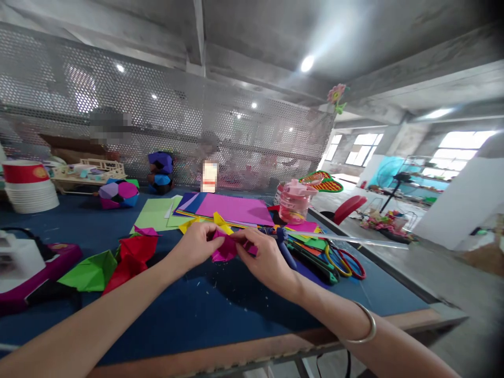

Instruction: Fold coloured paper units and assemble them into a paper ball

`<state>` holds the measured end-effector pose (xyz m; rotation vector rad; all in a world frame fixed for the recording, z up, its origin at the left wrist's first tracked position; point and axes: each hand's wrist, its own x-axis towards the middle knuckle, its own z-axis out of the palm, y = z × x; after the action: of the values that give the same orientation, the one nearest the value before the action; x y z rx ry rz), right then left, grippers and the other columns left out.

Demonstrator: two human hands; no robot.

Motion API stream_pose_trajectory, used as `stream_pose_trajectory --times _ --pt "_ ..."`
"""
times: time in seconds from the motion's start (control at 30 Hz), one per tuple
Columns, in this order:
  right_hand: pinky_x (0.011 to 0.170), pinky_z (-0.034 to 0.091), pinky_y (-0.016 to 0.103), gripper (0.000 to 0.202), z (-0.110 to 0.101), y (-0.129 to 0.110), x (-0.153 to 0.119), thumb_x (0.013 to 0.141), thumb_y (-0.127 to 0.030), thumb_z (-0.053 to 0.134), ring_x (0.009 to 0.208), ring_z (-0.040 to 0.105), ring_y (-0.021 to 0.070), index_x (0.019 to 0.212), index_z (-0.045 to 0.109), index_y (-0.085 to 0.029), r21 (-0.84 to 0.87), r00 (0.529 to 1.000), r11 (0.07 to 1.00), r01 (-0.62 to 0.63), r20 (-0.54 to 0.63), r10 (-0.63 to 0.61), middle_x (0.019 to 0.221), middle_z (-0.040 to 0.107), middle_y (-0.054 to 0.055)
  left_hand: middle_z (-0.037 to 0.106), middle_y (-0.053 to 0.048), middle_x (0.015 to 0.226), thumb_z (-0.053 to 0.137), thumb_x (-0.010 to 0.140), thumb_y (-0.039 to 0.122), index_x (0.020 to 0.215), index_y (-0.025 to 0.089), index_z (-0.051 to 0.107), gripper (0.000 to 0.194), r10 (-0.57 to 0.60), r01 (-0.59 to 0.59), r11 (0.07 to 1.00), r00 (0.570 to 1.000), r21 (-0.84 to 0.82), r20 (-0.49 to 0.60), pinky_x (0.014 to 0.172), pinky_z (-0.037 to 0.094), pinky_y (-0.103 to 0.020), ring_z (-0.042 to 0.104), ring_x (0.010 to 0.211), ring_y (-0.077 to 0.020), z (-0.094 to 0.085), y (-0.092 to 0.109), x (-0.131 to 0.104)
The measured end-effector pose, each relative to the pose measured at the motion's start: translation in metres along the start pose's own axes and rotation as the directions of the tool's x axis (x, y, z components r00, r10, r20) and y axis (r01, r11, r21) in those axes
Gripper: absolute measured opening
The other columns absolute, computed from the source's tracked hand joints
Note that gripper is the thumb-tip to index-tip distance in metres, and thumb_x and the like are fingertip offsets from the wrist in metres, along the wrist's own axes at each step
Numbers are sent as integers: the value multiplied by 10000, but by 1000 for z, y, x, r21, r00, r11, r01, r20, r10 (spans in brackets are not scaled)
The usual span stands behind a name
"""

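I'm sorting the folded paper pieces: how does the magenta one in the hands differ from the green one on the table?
The magenta folded paper is held between the left hand and right hand; the green folded paper lies on the blue tabletop.
The hands partly cover the magenta folded paper, while the green folded paper shows broad flat faces.
Both are folded from coloured paper.

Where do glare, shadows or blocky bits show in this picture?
Head view: the ceiling light glares, the windows wash out white; head view: a shadow darkens the blue tabletop below the left hand and right hand; head view: blocky pixels obscure two patches.
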<state>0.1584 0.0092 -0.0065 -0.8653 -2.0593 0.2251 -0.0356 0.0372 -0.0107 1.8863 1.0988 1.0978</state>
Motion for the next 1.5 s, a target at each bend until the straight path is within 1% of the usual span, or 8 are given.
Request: stream_pose_trajectory --times 0.43,0.57,0.7,0.93,1.13,1.23,1.37,1.5 --pt "857 538 296 311 -2 6 -2 900 -51 500 963 669 181 1091 704 -187 -43 982 981 189 14 -189 1044 705 91 742 -49 740 615 704 281 748 136 709 178 -15 14 995 1000 -100 -3 599 476 -252 645 644 -169 0 8 -2" --pt "892 537 332 366 -7 5 -3 877 6 438 1017 651 211 1085 697 -149 -161 948 939 305 147 -283 1090 687 123 752 -45 739 625 694 248 766 136 737 175 -7 5 995 1000 -96 -24 599 479 -244 651 637 -164 1 3 -1" --pt "897 534 366 451 -10 3 -3 786 72 417 1031 615 242 1091 682 -129 -286 917 892 350 299 -264 1106 665 138 731 -38 674 619 697 247 768 130 747 188 -27 26 998 999 -55 -28 552 457 -244 630 583 -161 2 -3 -1" --pt "901 537 373 449 -10 4 -4 797 44 416 1013 584 245 1132 667 -118 -331 911 876 350 339 -236 1109 647 148 700 -15 624 692 623 238 729 129 721 155 -144 143 972 989 -186 6 536 437 -220 620 570 -142 6 5 -4" --pt "918 525 373 490 -10 2 -6 810 47 395 1057 601 238 1162 675 -148 -233 931 927 295 288 -224 1124 660 133 671 9 590 678 607 194 747 136 732 161 -167 162 977 986 -141 -24 493 384 -198 571 533 -117 5 8 -4" --pt "910 519 336 472 -9 0 -5 859 17 393 1046 632 209 1196 670 -166 -130 963 966 222 183 -196 1126 677 118 665 7 592 663 609 188 749 133 724 162 -164 159 979 986 -125 -30 500 394 -204 572 535 -121 5 10 -4" --pt "813 509 281 292 -5 -3 -2 929 -116 474 910 673 178 1106 699 -175 -1 998 1000 -31 47 31 1003 728 74 627 18 552 652 632 203 775 131 726 177 -144 141 988 988 -56 -48 472 355 -202 528 492 -110 4 10 -4" --pt "644 453 230 187 -2 -3 -1 937 -245 526 732 635 139 933 699 -176 105 970 968 -229 104 218 839 720 19 655 -1 595 649 658 239 788 137 731 185 -74 77 995 995 56 -64 494 383 -219 554 535 -133 5 13 -7"
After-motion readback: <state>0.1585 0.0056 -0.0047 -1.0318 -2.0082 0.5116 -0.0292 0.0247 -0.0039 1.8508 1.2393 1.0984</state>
